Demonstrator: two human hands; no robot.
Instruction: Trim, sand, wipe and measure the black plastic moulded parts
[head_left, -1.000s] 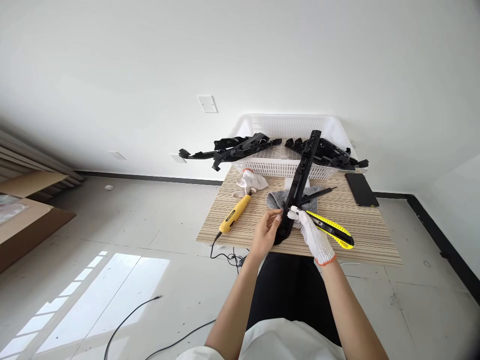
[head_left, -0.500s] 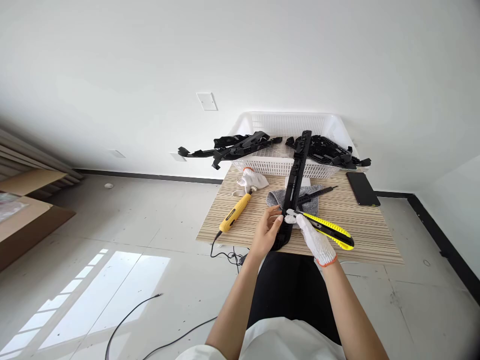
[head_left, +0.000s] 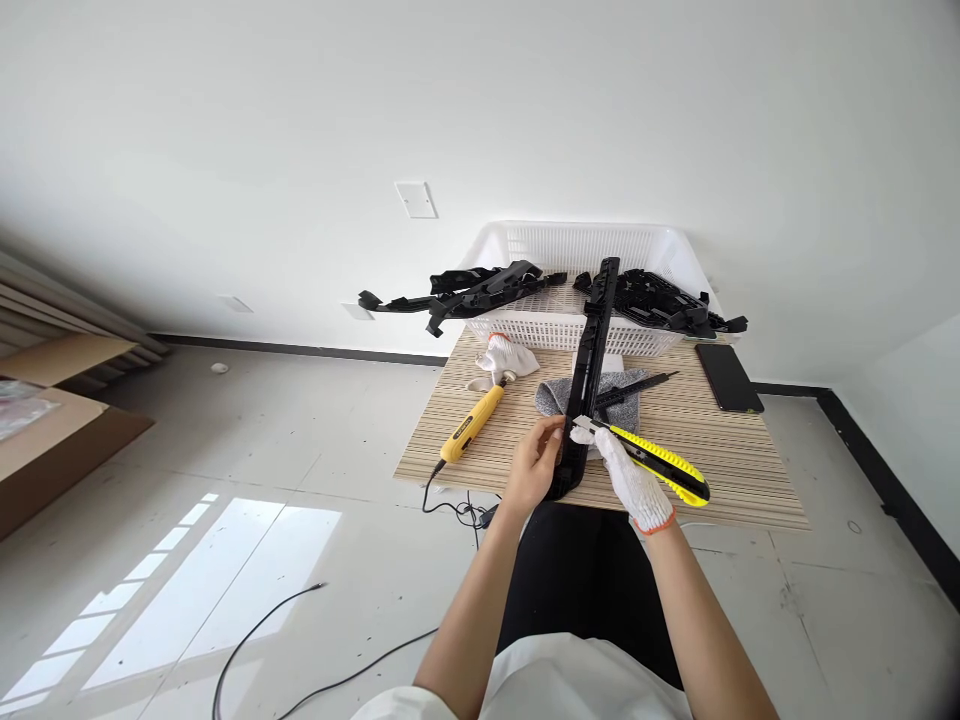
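A long black plastic trim part (head_left: 590, 365) runs from the table's near edge up over the basket rim. My bare left hand (head_left: 536, 460) is closed on the left edge of its lower part. In a white knitted glove, my right hand (head_left: 626, 475) grips a yellow and black utility knife (head_left: 664, 465). The knife's blade points left and lies at the trim part, close to my left fingertips. Whether the blade touches the plastic I cannot tell. Beneath the trim part lies a grey cloth (head_left: 551, 395), with a thin black tool (head_left: 637, 386) on it.
A white plastic basket (head_left: 525, 328) at the back of the wooden table (head_left: 720, 480) holds several black plastic parts (head_left: 487, 292). To the left lie a yellow corded tool (head_left: 472, 425) and a white glove (head_left: 508, 355). A black phone (head_left: 729, 378) rests at the right. Cables (head_left: 375, 660) cross the floor.
The left fingers have shifted slightly and curled in closer at the trim part's edge. My right hand and the knife have barely moved; the view has shifted a little.
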